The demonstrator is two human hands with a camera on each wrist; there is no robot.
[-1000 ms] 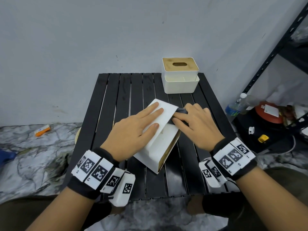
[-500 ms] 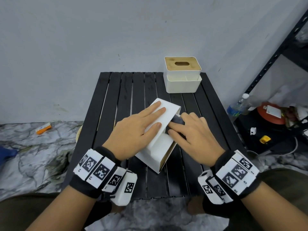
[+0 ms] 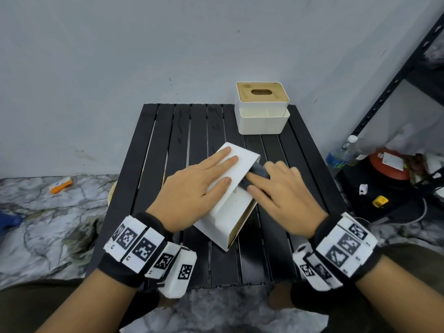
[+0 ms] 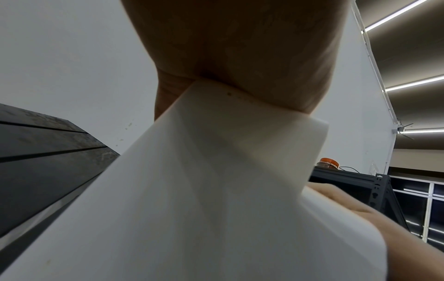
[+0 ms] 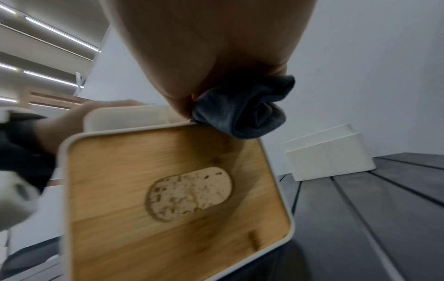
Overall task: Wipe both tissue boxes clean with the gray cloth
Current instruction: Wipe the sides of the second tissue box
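A white tissue box (image 3: 228, 212) lies on its side on the black slatted table (image 3: 177, 131), with its wooden lid (image 5: 173, 190) facing right. My left hand (image 3: 199, 181) lies flat on top of it with straight fingers, pinning it down. My right hand (image 3: 281, 188) holds the bunched gray cloth (image 3: 259, 170) against the box's upper right edge. In the right wrist view the gray cloth (image 5: 242, 110) sits at the lid's rim under the fingers. The second tissue box (image 3: 262, 116), white with a wooden top, stands upright at the table's back right.
A black metal shelf (image 3: 396, 75) rises at the right. A water bottle (image 3: 346, 150), a red lid and small items lie on the floor beside it. An orange object (image 3: 60, 185) lies on the marble floor at the left. A wall is close behind the table.
My right hand has rubbed the cloth a short way along the box's right edge, toward me and slightly back. The left hand has stayed flat on the box.
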